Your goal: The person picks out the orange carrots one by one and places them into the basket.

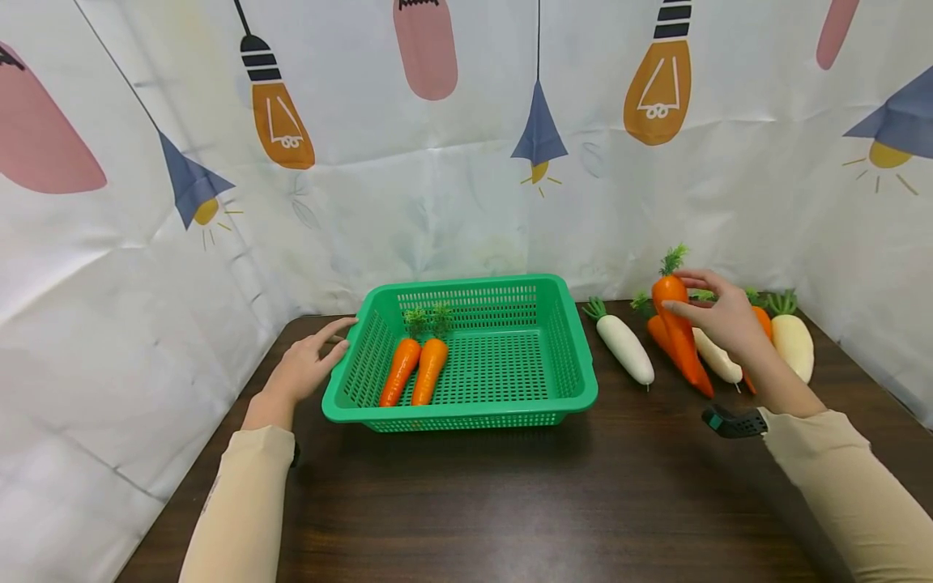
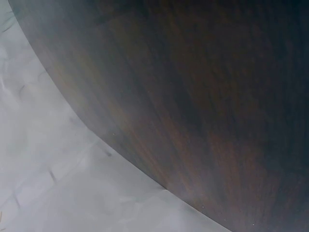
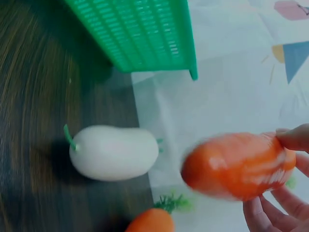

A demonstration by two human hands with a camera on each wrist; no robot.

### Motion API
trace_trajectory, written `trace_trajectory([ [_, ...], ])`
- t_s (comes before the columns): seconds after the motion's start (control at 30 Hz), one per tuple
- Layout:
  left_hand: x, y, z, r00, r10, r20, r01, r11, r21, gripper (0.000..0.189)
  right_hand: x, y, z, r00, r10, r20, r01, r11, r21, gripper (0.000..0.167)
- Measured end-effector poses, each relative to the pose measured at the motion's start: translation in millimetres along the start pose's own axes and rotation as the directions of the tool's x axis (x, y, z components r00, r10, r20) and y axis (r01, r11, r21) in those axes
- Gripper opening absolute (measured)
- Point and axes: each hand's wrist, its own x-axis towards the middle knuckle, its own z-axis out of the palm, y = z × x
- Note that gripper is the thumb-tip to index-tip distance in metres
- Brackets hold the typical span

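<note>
My right hand (image 1: 722, 316) pinches a carrot (image 1: 672, 306) near its leafy top, between thumb and fingers. In the right wrist view the carrot (image 3: 236, 166) is held tip toward the camera, slightly blurred, with the fingers (image 3: 285, 212) around its thick end. My left hand (image 1: 304, 364) is at the left rim of a green plastic basket (image 1: 466, 411), fingers loosely extended, fingertips right at the rim. Inside the basket, two carrots (image 1: 430, 371) lie side by side on the left. The left wrist view shows neither the hand nor the basket.
Right of the basket lies a white radish (image 1: 625, 348). Under and behind my right hand are another carrot (image 1: 658, 332), a second white radish (image 1: 717, 356) and more vegetables, partly hidden. A third white radish (image 1: 793, 346) lies far right. A patterned cloth (image 1: 481, 202) hangs behind the dark table (image 1: 466, 502).
</note>
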Motion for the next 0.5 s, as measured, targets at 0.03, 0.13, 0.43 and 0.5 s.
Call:
trace_trajectory([
  [0.03, 0.0, 0.2, 0.0, 1.0, 0.0, -0.001, 0.0, 1.0, -0.001, 0.053, -0.4, -2.1, 0.6, 1.0, -0.007, 0.002, 0.007, 1.0, 0.012, 0.066],
  [0.13, 0.2, 0.4, 0.0, 1.0, 0.001, -0.001, -0.001, 1.0, -0.003, 0.052, -1.5, -9.3, 2.7, 1.0, -0.023, 0.016, 0.022, 0.998, 0.056, 0.066],
  [0.43, 0.3, -0.7, 0.4, 1.0, 0.003, -0.002, -0.003, 1.0, -0.003, 0.052, 0.9, -35.8, 9.4, 0.998, -0.017, 0.067, 0.009, 0.994, 0.111, 0.065],
  [0.5, 0.1, -1.1, 0.5, 1.0, 0.003, -0.002, -0.003, 1.0, -0.004, 0.052, 2.0, -40.8, 11.1, 0.997, -0.014, 0.077, 0.004, 0.991, 0.137, 0.065],
])
